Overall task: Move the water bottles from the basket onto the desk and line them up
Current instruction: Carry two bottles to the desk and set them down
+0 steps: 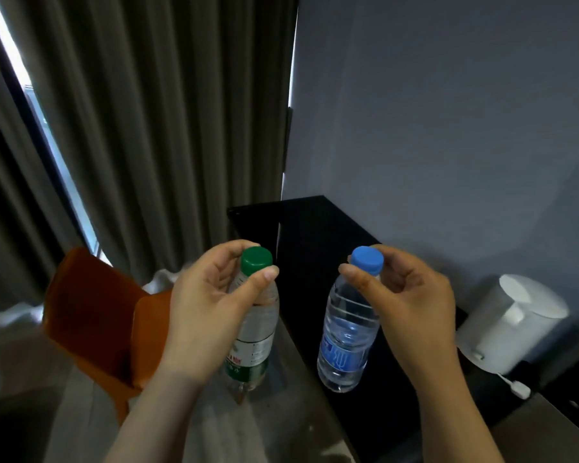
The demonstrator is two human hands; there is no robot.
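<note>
Upper left of frame: narrow bright window strip (44,128), partly covered by grey pleated curtain (168,128) that runs to mid-frame.

Lower left: orange chair (94,315), only partly in view, pale fabric around it.

Centre left: left hand (201,315) pinches the green-capped bottle (253,342) at the neck. The thumb lies across the front just under the green cap (256,260) and the fingers are curled behind it. Bottle upright, slightly tilted, clear with a white-and-green label. Its base hangs over a grey-brown surface just left of the tabletop edge; cannot tell whether it touches anything below.

Centre: black tabletop (315,225), running from mid-frame toward the lower right, set against a grey wall (448,111).

Centre right: right hand (405,305) pinches the blue-capped bottle (345,345) the same way, thumb in front below the blue cap (367,259), fingers curled round the far side. Bottle near upright, clear, blue label, water inside. It sits over the tabletop; contact between base and surface cannot be judged.

Hands well apart, one bottle each, caps at about the same height in frame. Bottles do not touch.

Right of frame: white kettle (512,325) on the tabletop against the wall, well apart from the blue-capped bottle. A white plug (518,389) lies just below it.
</note>
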